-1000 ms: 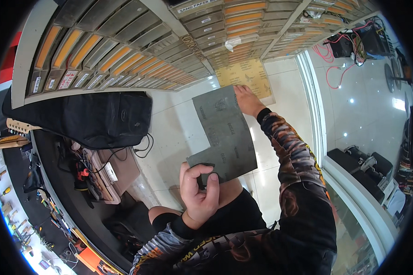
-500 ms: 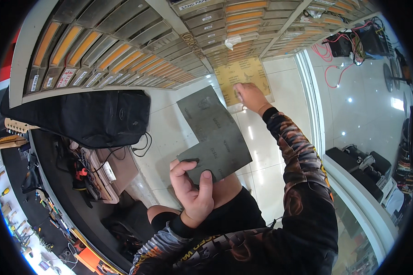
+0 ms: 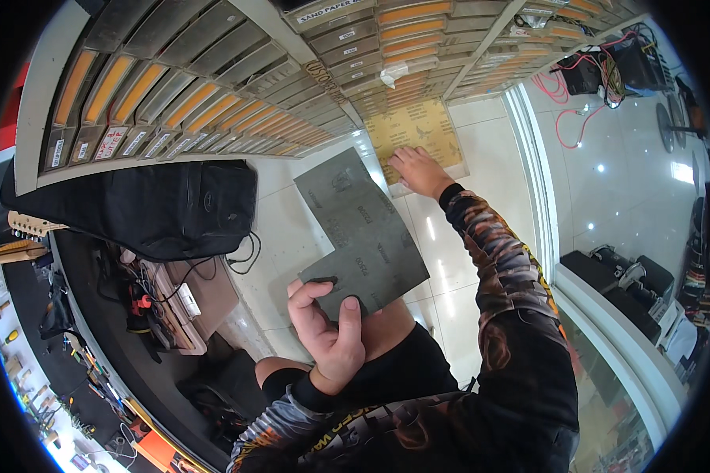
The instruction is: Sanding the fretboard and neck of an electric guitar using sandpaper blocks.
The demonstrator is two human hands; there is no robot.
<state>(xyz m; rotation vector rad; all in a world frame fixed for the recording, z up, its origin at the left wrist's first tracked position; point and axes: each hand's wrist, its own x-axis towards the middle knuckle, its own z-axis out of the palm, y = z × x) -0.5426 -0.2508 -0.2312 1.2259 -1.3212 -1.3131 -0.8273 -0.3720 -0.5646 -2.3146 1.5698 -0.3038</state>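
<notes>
A white tiled floor point(image 3: 489, 162) is spreading below, and a tall cabinet of grey and orange plastic drawers point(image 3: 282, 31) is standing along its far side. A long black fabric bag point(image 3: 134, 205) is lying at the left, beside the cabinet. A dark grey, L-shaped sheet of printed paper point(image 3: 371, 236) is extending over the person's lap, its upper end pointing toward a yellow, printed paper sheet point(image 3: 414, 126) that is lying at the cabinet's foot. The hands are sitting apart. The left hand point(image 3: 331, 331) is pinching the grey sheet's lower corner between thumb and bent fingers. The right hand point(image 3: 422, 171) is overlapping the yellow sheet's lower part, its fingers bending; whether it is touching or gripping that sheet, I cannot tell.
</notes>
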